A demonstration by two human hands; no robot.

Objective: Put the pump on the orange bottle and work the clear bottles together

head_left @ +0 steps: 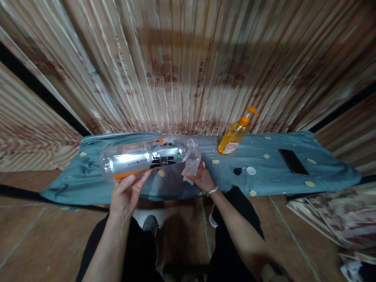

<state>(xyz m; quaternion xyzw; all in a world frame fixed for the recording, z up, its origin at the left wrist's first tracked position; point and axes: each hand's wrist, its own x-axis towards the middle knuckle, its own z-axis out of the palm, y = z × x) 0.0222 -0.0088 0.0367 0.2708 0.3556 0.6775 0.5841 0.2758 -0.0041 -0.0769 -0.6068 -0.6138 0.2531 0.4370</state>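
My left hand (128, 191) is closed round the underside of a large clear plastic bottle (138, 158) with a silver and orange label. The bottle lies nearly level, its neck end to the right. Against that end, a small clear bottle (193, 161) stands upright in my right hand (203, 178), which has a bracelet at its wrist. A crumpled white tissue (187, 178) sits by the right fingers, under the small bottle. The two bottle mouths are close together; whether liquid passes between them I cannot tell.
On the blue cloth (264, 149) stands an orange pump bottle (234, 137), right of my hands. Near it lie a black cap (237, 171) and a white cap (251, 170). A phone (293, 161) rests further right. A pleated curtain (182, 70) hangs behind.
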